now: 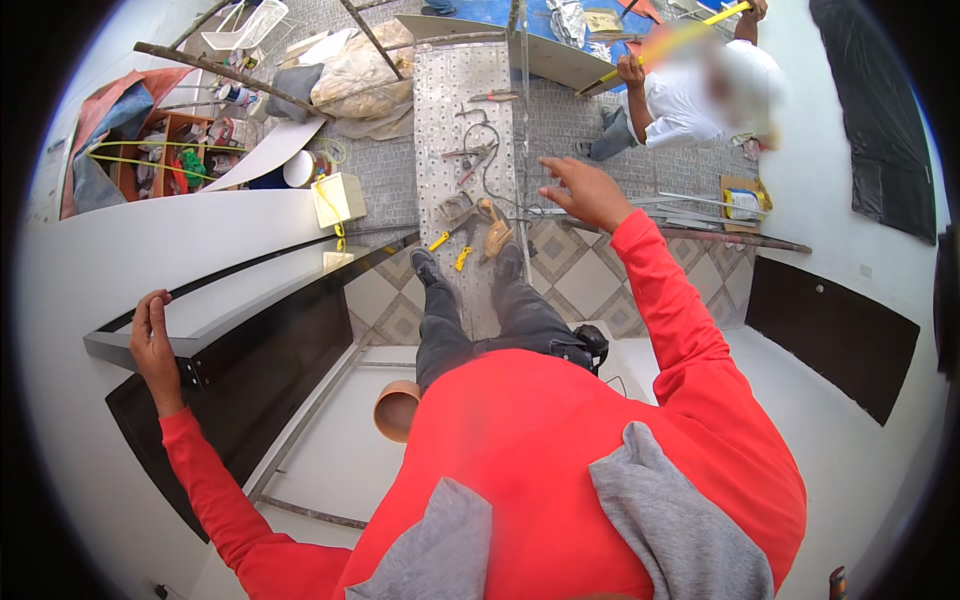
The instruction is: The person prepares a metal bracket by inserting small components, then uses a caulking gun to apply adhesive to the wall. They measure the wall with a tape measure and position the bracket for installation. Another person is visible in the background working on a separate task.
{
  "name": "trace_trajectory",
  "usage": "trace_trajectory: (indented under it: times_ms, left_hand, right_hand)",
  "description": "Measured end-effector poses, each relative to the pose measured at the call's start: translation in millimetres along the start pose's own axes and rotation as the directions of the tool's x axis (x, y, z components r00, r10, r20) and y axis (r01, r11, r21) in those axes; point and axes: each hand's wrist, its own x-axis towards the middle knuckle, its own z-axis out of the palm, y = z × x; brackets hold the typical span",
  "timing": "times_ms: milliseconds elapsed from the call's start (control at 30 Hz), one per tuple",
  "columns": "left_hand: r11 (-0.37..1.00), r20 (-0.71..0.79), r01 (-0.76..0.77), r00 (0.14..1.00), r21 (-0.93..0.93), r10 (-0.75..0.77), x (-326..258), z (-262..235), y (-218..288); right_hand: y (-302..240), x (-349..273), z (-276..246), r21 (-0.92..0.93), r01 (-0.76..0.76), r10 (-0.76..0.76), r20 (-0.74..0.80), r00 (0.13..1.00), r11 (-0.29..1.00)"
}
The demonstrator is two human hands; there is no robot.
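Observation:
My left hand (155, 350) is raised at the corner of a dark-edged shelf (215, 335) on the left wall. Its fingers stretch upward and the palm seems to rest against the shelf's end; exact contact is hard to tell. My right hand (592, 192) hangs in the air ahead on the right, fingers spread, holding nothing. Below it lies a perforated metal plank (465, 75), on which my feet stand. On the plank are pliers (493, 97), a black cable (487, 180), a yellow utility knife (462, 259), a yellow-handled tool (438, 241) and a tan object (497, 238) by my right shoe.
A co-worker in a white shirt (690, 105) holds a long yellow bar (670, 45) at the far right. Scaffold poles (215, 72) cross the far left, above a cluttered wooden crate (185, 145). A brown round container (397, 410) is beside my left leg. Metal strips (690, 210) lie right.

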Motion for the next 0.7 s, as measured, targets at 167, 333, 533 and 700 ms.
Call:
trace_trajectory:
  times_ms: [167,333,533,700]
  left_hand:
    - [0.999,0.067,0.050,0.997,-0.006,-0.050,2,-2,-4]
    - [0.993,0.141,0.118,0.983,0.028,-0.121,1,-10,-7]
    - [0.987,0.189,0.131,0.971,0.089,-0.146,5,-15,-5]
    - [0.981,0.181,0.165,0.967,0.104,-0.182,3,-21,-9]
  right_hand:
    - [-39,-51,117,-0.048,0.142,-0.064,0.721,0.690,0.989]
    - [-55,-88,181,0.080,0.150,-0.141,0.875,0.463,0.985]
    - [-33,-78,226,0.101,0.045,-0.110,0.846,0.522,0.994]
    - [-10,-61,239,0.119,0.007,-0.106,0.856,0.507,0.993]
